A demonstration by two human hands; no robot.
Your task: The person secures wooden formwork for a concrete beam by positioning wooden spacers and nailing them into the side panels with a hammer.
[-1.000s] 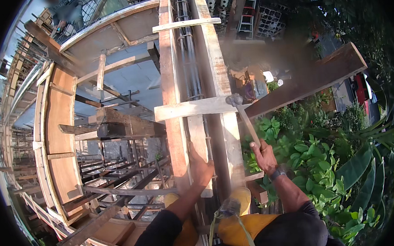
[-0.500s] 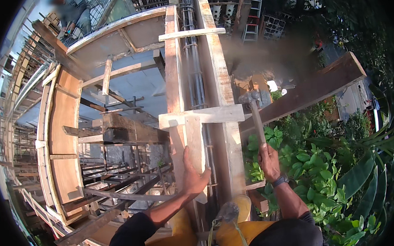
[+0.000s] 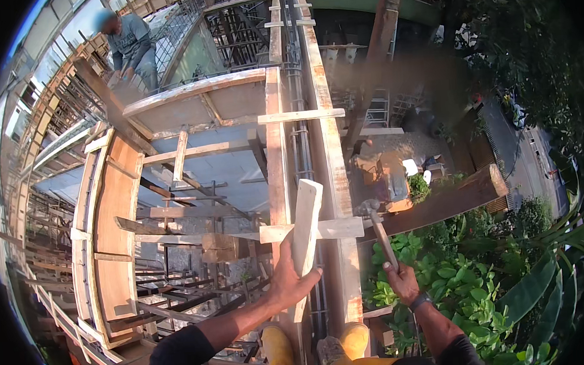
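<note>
My left hand is closed around a short pale board. The board stands up from the hand, tilted slightly right, its upper end crossing in front of a wooden crosspiece. That crosspiece bridges the two long side planks of a narrow beam form, and steel bars run between the planks. My right hand grips the wooden handle of a hammer. The hammer's head is up beside the right side plank, near the crosspiece's right end.
My yellow boots are at the near end of the form. Another crosspiece spans it farther away. Timber framing with a curved plywood form fills the left, above a drop. A thick timber and plants are right. A person crouches far left.
The board in my left hand has come up from below the crosspiece and now overlaps it. My view has tilted farther ahead, showing more of the form and the other person. The hammer stays in my right hand.
</note>
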